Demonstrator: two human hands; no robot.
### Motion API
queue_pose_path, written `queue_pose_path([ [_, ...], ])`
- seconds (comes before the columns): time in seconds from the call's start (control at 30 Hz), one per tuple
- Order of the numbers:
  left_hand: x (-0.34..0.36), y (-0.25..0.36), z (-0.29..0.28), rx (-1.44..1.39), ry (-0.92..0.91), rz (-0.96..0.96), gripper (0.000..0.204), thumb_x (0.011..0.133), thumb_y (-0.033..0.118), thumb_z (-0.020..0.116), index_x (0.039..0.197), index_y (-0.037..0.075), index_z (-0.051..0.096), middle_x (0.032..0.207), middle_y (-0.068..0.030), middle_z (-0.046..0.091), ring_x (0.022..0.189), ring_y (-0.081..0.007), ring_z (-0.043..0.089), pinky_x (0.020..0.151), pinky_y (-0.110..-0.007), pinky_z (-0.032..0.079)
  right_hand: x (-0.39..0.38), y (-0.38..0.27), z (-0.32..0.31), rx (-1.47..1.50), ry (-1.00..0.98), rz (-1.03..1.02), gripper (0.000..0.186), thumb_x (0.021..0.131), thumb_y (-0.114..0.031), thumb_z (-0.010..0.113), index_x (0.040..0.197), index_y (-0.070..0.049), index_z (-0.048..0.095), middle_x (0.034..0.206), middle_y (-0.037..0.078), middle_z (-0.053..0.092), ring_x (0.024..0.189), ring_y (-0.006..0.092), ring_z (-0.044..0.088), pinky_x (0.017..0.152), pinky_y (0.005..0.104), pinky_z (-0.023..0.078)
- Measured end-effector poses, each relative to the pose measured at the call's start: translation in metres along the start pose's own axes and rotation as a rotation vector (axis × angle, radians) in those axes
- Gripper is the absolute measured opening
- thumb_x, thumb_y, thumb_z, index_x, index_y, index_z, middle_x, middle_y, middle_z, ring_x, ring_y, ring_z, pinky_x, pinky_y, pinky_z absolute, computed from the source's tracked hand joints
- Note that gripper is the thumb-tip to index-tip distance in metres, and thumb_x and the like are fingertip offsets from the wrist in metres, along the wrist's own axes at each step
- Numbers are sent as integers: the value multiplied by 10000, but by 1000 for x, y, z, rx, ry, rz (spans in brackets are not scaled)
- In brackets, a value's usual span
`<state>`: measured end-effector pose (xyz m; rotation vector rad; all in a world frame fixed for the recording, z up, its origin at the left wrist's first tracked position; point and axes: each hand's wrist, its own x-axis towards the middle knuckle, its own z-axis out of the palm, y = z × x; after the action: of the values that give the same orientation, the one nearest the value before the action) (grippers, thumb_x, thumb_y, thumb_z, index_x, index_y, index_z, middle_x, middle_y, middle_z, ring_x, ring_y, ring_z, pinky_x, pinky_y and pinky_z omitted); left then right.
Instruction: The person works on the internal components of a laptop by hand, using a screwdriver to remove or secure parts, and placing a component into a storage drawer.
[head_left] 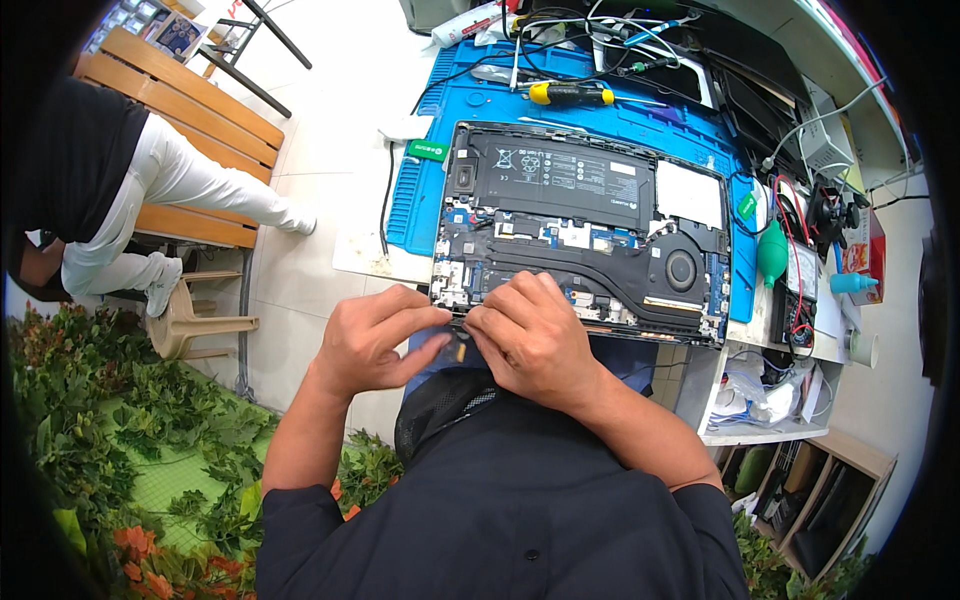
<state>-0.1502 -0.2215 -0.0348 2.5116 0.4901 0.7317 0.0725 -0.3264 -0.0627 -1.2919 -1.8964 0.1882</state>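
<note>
An opened laptop lies on the blue work mat, bare inside: a black battery at its far side, a round fan at the right, and a dark heat pipe along the near part. At the near left corner, my left hand has thumb and forefinger curled close together. My right hand meets it there, fingertips pinched against the laptop's edge. A small brownish strip shows just below the fingertips. What the fingers grip is too small to tell.
On the blue mat lies a yellow-and-black screwdriver beyond the laptop, beside tangled cables. A green air blower and red test leads stand right. At left, a person in white trousers is by a wooden bench.
</note>
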Motion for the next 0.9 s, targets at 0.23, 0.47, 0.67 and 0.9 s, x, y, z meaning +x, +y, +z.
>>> queue_pose_path([
  [0.23,-9,-6,10,24,68,163,309,699,40,901,994,101,832,874,-38,737,682,-207,717,570,-331,572,0,-1,0,24,16,33,167,850,-59,824,972,-12,720,929,85,605,911,283,589,809,413,473],
  [0.47,-12,-6,15,93,106,204,335,687,55,903,1010,98,829,885,-25,743,648,-186,684,552,-327,547,0,-1,0,68,23,81,180,847,-66,836,961,-16,707,949,97,609,923,301,590,834,422,486],
  [0.67,-14,-8,16,60,82,217,327,697,59,902,1012,90,817,884,-39,742,654,-185,688,562,-327,556,-1,-1,0,50,14,67,180,843,-67,839,958,-18,710,941,92,604,928,298,593,836,424,487],
  [0.9,-16,-4,29,67,242,84,317,682,25,933,952,93,780,833,-49,727,654,-205,703,551,-310,547,-1,0,0,34,18,38,167,843,-65,833,950,-22,714,931,85,602,911,287,590,814,419,478],
])
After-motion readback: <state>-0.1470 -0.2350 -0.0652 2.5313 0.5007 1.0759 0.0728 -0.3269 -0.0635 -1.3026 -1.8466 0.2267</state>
